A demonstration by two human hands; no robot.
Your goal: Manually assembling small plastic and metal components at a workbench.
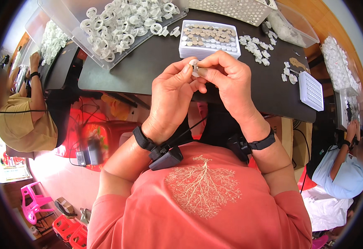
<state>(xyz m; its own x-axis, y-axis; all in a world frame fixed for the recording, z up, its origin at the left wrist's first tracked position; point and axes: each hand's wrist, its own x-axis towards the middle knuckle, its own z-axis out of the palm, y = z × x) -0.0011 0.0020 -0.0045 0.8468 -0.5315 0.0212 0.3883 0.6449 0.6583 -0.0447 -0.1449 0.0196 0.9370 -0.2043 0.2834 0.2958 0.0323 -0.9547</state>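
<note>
Above the near edge of the table, both hands meet at a small white round plastic part (195, 63). The thumb and fingers of my left hand (171, 91) pinch it. My right hand (231, 79) is closed at its other side, thumb and forefinger pressed together. A small greyish bit shows by the right thumb, too small to make out. Just beyond the hands is a stack of white trays (209, 53). Its top tray carries rows of round discs, many beige and others white.
A clear bin (111, 63) of white plastic rings stands at the far left. Loose white pieces (256, 49) lie right of the trays, near a smaller white tray (311, 91). A perforated white basket (235, 10) is at the back. Co-workers sit at both sides.
</note>
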